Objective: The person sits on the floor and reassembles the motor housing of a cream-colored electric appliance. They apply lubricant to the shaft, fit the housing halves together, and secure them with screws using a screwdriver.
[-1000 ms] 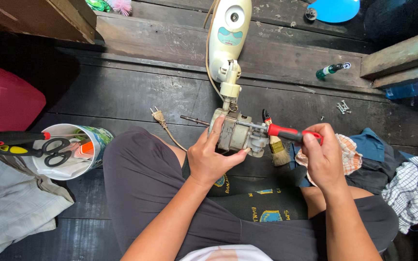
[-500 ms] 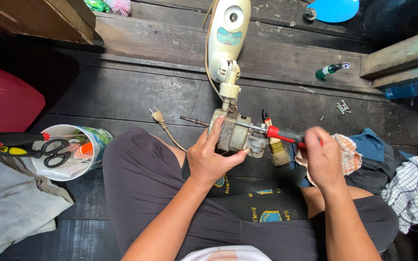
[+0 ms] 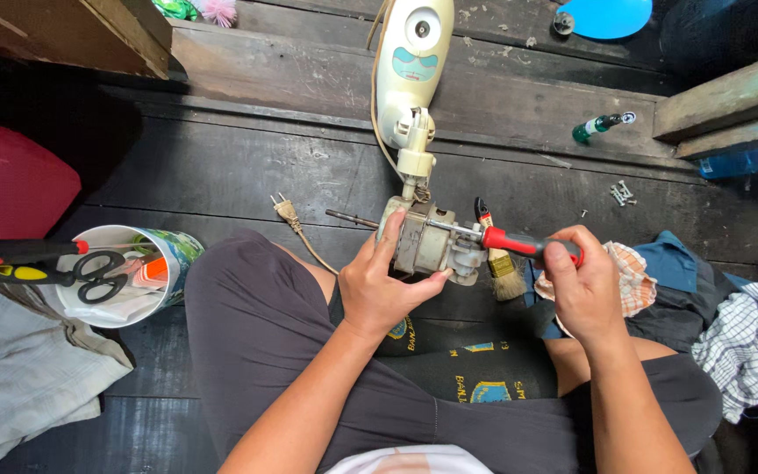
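**Screwdriver going into the fan motor**

The person is sitting cross-legged on the dark wooden floor (image 3: 221, 175), and the left hand (image 3: 383, 294) is wrapping around the fan motor (image 3: 421, 241), gripping its casing so it cannot turn under the tool. The right hand (image 3: 585, 290) is closing around the red handle of the screwdriver (image 3: 506, 240), holding it level so the shaft is running straight into the motor's side. The motor is sitting between the two hands, just above the lap, joined to the cream fan stand (image 3: 410, 61) lying flat beyond it. A paintbrush (image 3: 502, 263) is lying just beside the motor. Loose screws (image 3: 620, 193) are lying well off to the right, and a cup (image 3: 125, 276) of scissors and tools is standing at the left knee.
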